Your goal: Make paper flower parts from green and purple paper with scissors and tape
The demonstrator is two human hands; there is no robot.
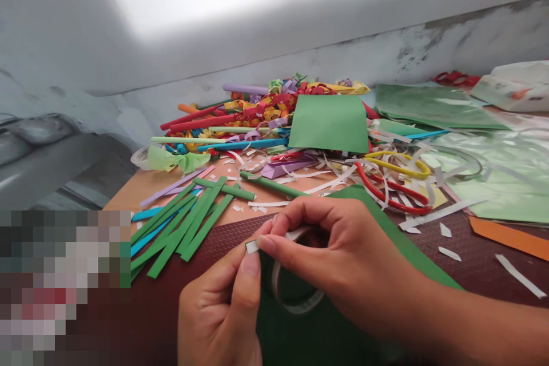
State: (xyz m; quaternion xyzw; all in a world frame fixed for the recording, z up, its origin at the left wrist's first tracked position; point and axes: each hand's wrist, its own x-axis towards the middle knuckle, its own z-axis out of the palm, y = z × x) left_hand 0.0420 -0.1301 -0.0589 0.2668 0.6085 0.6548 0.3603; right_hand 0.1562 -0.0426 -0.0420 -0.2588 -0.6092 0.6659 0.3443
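Hands, my left point(223, 303) and right point(326, 257), pinch a white paper strip point(295, 297) over green card point(398, 246); green strips point(184, 226) lie left.

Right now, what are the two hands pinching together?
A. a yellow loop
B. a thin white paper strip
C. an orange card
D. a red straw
B: the left hand and right hand both pinch a thin white paper strip that curls into a loop over the green sheet.
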